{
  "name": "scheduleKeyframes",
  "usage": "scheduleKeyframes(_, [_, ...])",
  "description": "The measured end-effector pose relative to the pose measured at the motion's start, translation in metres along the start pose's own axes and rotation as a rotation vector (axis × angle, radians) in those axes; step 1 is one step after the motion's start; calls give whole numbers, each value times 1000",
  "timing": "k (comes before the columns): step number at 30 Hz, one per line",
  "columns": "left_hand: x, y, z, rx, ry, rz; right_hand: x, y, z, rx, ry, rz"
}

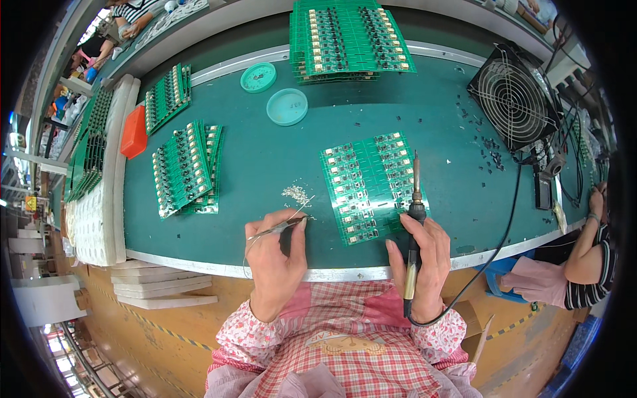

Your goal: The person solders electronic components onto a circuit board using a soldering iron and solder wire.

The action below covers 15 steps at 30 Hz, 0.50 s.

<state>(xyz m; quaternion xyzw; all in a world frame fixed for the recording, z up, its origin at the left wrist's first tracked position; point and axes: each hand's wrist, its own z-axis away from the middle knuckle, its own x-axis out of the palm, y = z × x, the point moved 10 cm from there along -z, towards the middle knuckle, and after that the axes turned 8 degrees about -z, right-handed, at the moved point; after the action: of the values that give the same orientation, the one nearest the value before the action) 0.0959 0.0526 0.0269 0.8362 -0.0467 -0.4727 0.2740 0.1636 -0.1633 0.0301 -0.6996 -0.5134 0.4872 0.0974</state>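
My left hand [273,268] is closed around metal tweezers [275,229], their tips over the green mat near the front edge. A thin silvery wire, apparently solder, runs along the same fingers. Just beyond lies a small pile of tiny pale components [296,193]. My right hand [430,255] grips a soldering iron [417,211] like a pen, its tip pointing away from me. The iron stands over the right side of a green circuit board panel [366,189] lying flat, with rows of white and black parts. Whether the tip touches the board, I cannot tell.
Stacked board panels stand at the back [352,40] and left [182,169], near a red box [134,132]. Two round teal dishes [287,107] sit behind. At right are a black fan [511,99], scattered black parts [491,156] and the iron's cord [507,239]. Another person's arm [587,245] shows far right.
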Motion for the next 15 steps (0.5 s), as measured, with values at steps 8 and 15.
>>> scheduleKeyframes(8, [15, 20, 14, -75, -129, 233, -15, 1, 8, -81, 100, -174])
scheduleKeyframes(15, [24, 34, 15, 50, -144, 214, -20, 8, 15, -31, 53, -344])
